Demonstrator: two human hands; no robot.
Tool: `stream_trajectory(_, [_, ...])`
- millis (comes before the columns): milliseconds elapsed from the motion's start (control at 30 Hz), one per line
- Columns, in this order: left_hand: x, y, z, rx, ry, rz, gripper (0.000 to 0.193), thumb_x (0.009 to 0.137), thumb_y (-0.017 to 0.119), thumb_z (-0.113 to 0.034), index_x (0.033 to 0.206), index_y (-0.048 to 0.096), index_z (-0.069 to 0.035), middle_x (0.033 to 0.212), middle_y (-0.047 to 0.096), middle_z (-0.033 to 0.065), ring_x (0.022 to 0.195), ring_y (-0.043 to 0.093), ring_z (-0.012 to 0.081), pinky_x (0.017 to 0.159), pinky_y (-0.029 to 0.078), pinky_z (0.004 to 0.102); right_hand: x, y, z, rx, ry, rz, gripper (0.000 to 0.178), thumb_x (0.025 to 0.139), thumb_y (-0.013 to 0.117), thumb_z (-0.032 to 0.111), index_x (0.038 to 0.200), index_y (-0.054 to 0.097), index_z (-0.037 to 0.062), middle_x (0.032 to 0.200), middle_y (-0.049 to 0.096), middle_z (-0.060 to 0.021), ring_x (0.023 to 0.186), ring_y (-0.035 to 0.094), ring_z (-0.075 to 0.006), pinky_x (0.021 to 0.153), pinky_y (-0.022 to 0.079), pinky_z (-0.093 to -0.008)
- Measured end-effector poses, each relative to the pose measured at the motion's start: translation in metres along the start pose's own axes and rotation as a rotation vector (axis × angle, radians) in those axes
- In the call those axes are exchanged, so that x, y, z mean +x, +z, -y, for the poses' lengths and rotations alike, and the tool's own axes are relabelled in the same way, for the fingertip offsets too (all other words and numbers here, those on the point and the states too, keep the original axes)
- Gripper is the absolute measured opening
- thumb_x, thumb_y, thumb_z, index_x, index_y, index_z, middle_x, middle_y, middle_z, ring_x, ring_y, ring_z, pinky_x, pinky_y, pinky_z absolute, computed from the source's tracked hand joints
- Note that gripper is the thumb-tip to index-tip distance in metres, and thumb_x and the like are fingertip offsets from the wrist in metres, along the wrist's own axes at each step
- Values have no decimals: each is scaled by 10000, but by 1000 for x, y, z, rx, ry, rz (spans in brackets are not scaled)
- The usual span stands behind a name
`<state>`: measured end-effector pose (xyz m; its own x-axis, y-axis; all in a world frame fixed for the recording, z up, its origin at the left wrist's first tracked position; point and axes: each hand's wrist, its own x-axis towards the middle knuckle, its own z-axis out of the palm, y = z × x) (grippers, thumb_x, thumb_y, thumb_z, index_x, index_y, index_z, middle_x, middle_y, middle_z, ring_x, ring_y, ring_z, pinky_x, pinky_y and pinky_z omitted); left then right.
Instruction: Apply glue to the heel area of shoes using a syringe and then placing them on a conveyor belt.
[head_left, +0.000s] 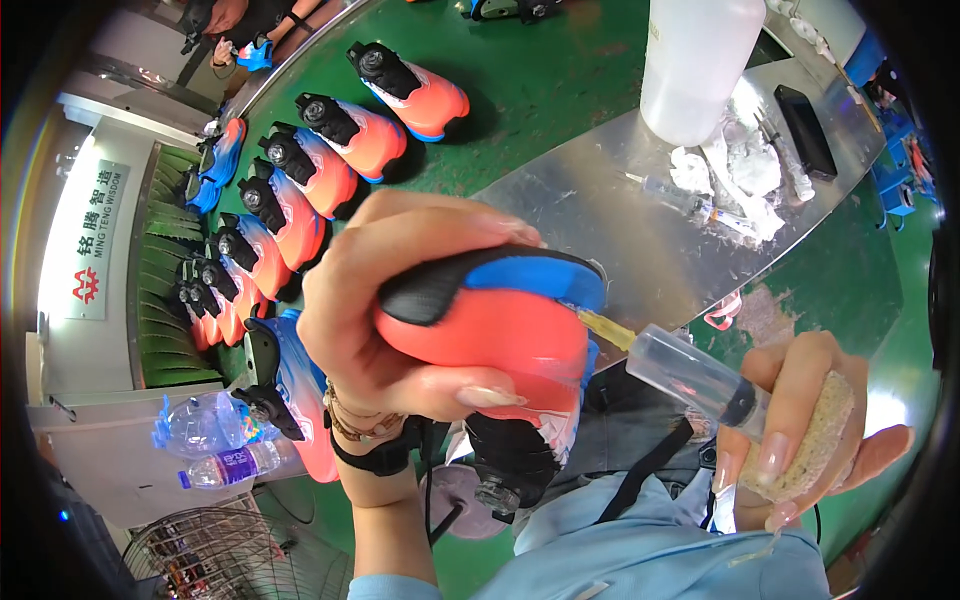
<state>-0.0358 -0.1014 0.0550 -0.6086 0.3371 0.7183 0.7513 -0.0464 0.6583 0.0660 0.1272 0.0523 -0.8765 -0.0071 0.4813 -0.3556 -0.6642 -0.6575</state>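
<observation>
My left hand (345,310) is wrapped round a coral and blue shoe (480,335), fingers over its black and blue sole and thumb on the coral upper. The shoe is tilted, with its black collar and dial hanging downward. In my right hand (790,375) is a clear syringe (690,375) with a dark plunger seal. Its yellow tip (607,328) meets the shoe at the seam between sole and upper. Against the right palm and fingers lies a beige, rough pad (815,440), held along with the syringe.
Several matching shoes (320,175) stand in a curved row on the green table (510,130). A metal sheet (610,210) carries a white bottle (695,70), crumpled tissue (745,170), another syringe (670,190) and a black phone (805,130). Another person's hand (222,52) shows far left.
</observation>
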Motion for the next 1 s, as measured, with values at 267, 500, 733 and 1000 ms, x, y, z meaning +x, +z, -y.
stream_trajectory(267, [-6,-20,17,133,-63,-67,827,744,675,-615,1124,477,92,949,614,221,791,651,286,697,540,366,-13,-27,-39,155,-67,95,710,974,345,523,629,696,11,882,583,-290,556,594,-218,542,490,-256])
stream_trajectory(500, [-14,-27,28,338,-193,-266,862,803,505,-711,1148,470,78,978,600,213,844,639,287,768,523,372,-28,-30,-53,156,93,-42,697,953,375,550,656,719,21,850,590,-256,679,628,-278,626,516,-330])
stream_trajectory(733, [-20,-42,40,299,-289,-268,714,875,410,-644,1250,421,-36,1084,534,161,940,590,329,826,514,443,-39,-39,-50,50,373,11,666,944,399,543,683,727,26,920,602,-247,792,638,-297,704,510,-359])
stream_trajectory(1000, [-29,-66,58,381,-365,-433,603,969,360,-497,1253,490,19,1172,583,136,1083,547,213,966,402,325,-56,-50,-49,4,405,86,550,960,396,383,694,721,28,963,604,-257,778,638,-294,693,511,-341])
